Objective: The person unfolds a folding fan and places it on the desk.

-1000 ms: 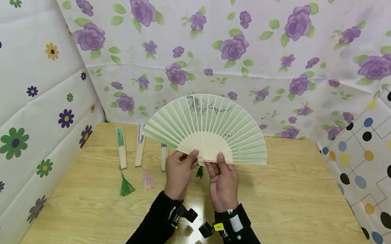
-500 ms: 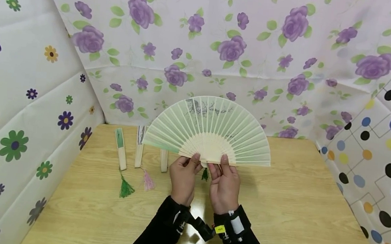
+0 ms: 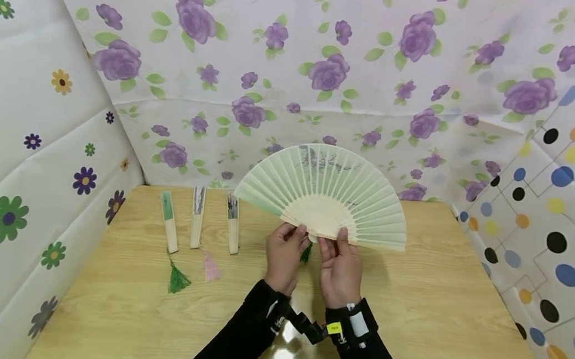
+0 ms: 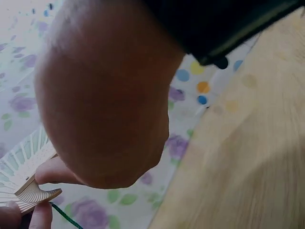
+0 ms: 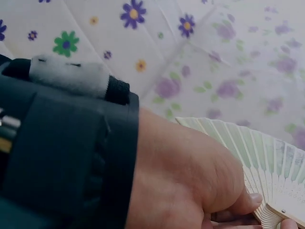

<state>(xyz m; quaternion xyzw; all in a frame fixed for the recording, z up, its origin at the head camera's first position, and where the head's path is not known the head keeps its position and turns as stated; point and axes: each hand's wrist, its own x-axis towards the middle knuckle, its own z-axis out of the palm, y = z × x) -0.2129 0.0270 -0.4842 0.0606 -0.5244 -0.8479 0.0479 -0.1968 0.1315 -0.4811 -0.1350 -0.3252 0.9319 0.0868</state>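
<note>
A pale green folding fan (image 3: 324, 174), spread wide with a dark branch print, is held up over the table's far part. My left hand (image 3: 282, 260) pinches its left end stick near the pivot, thumb in front. On the other end stick my right hand (image 3: 342, 272) has its thumb in front and fingers behind. A dark green tassel (image 3: 305, 253) hangs below the pivot between the hands. In the left wrist view, the left hand (image 4: 105, 100) covers much of the fan (image 4: 28, 152). The right wrist view shows the ribs (image 5: 259, 176) fanning out from the pivot.
Three folded fans lie in a row on the wooden table (image 3: 108, 311): a green one (image 3: 169, 224) with a green tassel (image 3: 178, 280), a grey-printed one (image 3: 197, 220) beside a pink tassel (image 3: 212, 267), and a dark-printed one (image 3: 232, 226). Patterned cloths (image 3: 294, 80) stand around the table.
Both hands and the spread fan have shifted right, and the fan tilts slightly down on its right side. The third folded fan now shows fully. The head view has turned a little right.
</note>
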